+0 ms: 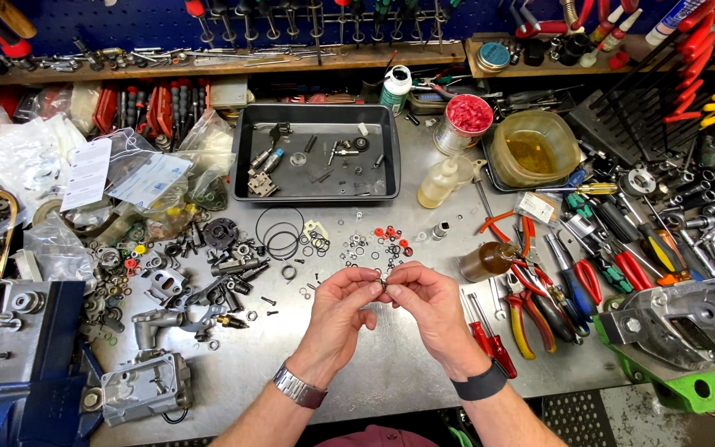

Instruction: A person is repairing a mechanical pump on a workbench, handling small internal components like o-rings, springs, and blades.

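Over the middle of a grey metal workbench [391,364], my left hand [341,308] and my right hand [428,305] meet fingertip to fingertip. Between them they pinch one tiny dark ring-shaped part [381,284], too small to tell more. A metal watch sits on my left wrist, a black band on my right. Just beyond my fingers lies a scatter of small O-rings and red washers [378,244]. Two large black O-rings [280,233] lie to the left of that scatter.
A black tray [317,192] with small parts stands behind. Metal castings and fittings [200,281] crowd the left; a blue vise [18,348] is at the front left. Pliers and screwdrivers [573,281] lie right, beside a grey and green machine housing [680,331]. Bottles and tubs stand behind.
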